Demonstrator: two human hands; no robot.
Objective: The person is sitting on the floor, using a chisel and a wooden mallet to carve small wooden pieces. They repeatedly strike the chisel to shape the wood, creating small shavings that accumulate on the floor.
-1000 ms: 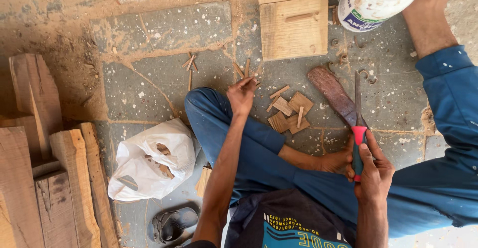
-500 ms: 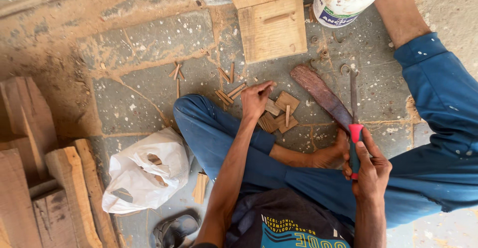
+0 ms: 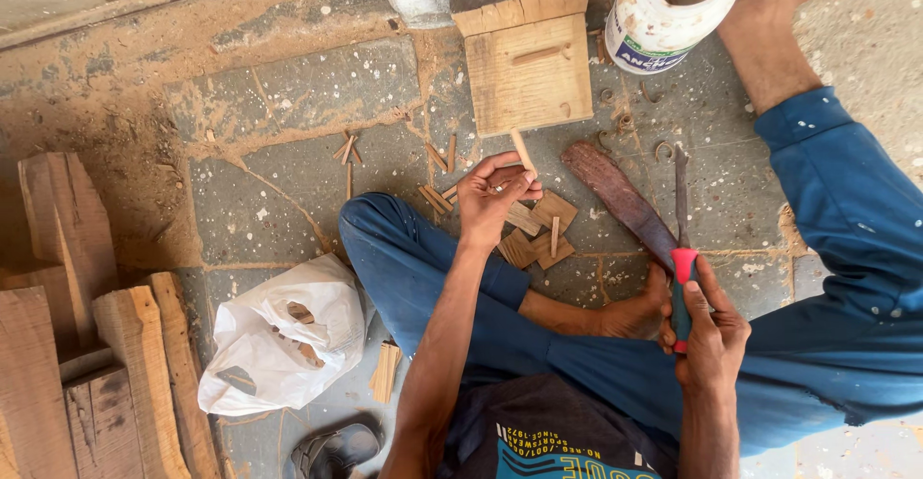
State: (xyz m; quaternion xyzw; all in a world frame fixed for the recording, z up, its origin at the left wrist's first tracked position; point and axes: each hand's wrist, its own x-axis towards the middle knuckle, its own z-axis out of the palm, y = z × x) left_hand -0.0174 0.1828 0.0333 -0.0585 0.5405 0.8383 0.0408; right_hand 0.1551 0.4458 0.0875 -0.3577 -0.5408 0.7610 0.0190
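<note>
My left hand (image 3: 492, 195) is raised over the stone floor and pinches a thin wooden peg (image 3: 521, 150) that points up toward a square wooden block (image 3: 529, 73). My right hand (image 3: 710, 330) grips the red and blue handle of a chisel (image 3: 681, 239), its metal blade pointing away from me. Several flat wood offcuts (image 3: 538, 234) lie on the floor just below my left hand. I sit cross-legged in blue trousers, one bare foot (image 3: 630, 314) beside the chisel hand.
A worn wooden mallet (image 3: 615, 195) lies left of the chisel blade. A white glue tub (image 3: 673, 8) stands at the top. A white plastic bag (image 3: 279, 344) and a sandal (image 3: 336, 450) lie at lower left, with rough timber pieces (image 3: 87, 344) stacked at far left.
My left hand has picked a thin peg up from the offcuts and lifted it toward the square block. The right hand stays on the chisel.
</note>
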